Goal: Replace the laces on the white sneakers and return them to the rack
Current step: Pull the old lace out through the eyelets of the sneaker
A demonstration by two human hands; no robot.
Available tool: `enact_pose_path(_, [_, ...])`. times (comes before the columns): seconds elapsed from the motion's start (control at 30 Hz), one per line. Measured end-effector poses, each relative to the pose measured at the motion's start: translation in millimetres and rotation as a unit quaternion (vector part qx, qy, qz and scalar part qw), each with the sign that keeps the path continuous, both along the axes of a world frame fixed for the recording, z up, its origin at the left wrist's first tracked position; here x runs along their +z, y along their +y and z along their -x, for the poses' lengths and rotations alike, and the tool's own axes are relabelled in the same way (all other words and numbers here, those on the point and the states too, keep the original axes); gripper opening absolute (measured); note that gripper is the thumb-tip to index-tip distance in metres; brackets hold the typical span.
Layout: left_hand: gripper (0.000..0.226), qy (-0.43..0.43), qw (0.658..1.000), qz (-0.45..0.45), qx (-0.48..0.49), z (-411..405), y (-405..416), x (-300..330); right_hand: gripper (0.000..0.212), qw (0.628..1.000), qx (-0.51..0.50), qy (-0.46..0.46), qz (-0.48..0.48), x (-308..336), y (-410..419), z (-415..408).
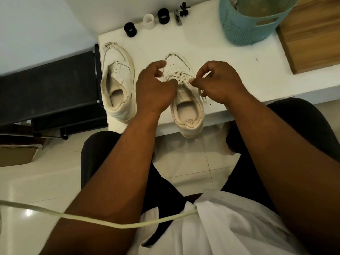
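A white table [230, 70] over pale tiled floor [185, 159] carries a teal basket [246, 28] beyond the right hand [219, 83]. Between both hands sits a white sneaker [185, 105] — lace [184, 83] half threaded, heel overhanging the edge. Each hand pinches the lace. Left of the left hand [156, 89] lies the unlaced sneaker [117, 85].

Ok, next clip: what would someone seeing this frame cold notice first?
Both hands meet over the right sneaker at the white table's near edge: the right hand pinches its lace, while the left hand rests curled on the eyelets. Next, the left sneaker beside it stands with bare eyelets. A blue-green perforated basket sits at the table's far right.
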State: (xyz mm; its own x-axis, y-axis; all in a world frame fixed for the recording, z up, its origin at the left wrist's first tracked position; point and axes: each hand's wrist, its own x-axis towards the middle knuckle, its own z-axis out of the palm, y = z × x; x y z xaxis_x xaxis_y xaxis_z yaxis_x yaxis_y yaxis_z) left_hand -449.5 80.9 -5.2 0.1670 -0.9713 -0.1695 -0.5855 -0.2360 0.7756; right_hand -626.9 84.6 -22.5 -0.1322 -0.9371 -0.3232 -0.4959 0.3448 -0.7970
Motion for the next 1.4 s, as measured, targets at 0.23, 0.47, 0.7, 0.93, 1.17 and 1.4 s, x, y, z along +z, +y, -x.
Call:
enact_pose_path(0.23, [0.083,-0.177,0.970,-0.084,-0.142,5,6,-14,0.014,0.993,0.061,0.103,0.011,-14,0,-3])
enact_pose_path(0.47, [0.084,-0.121,0.981,-0.072,-0.135,1,6,-11,0.019,0.993,0.039,0.056,0.098,-10,1,-10])
enact_pose_path(0.7, [0.073,-0.118,0.981,-0.062,-0.141,6,11,-8,0.030,0.981,0.083,0.124,0.124,-10,5,-25])
enact_pose_path(0.93, [0.076,-0.091,0.982,-0.079,-0.145,7,10,-4,0.009,0.979,0.002,0.146,0.140,-9,5,-25])
enact_pose_path(1.17, [0.071,-0.101,0.982,-0.076,-0.144,6,8,-5,0.028,0.996,-0.045,0.021,0.079,-6,-4,-20])
enact_pose_path(1.4, [0.072,-0.100,0.982,-0.075,-0.143,5,8,-5,0.003,0.985,0.004,0.109,0.136,-14,-1,-25])
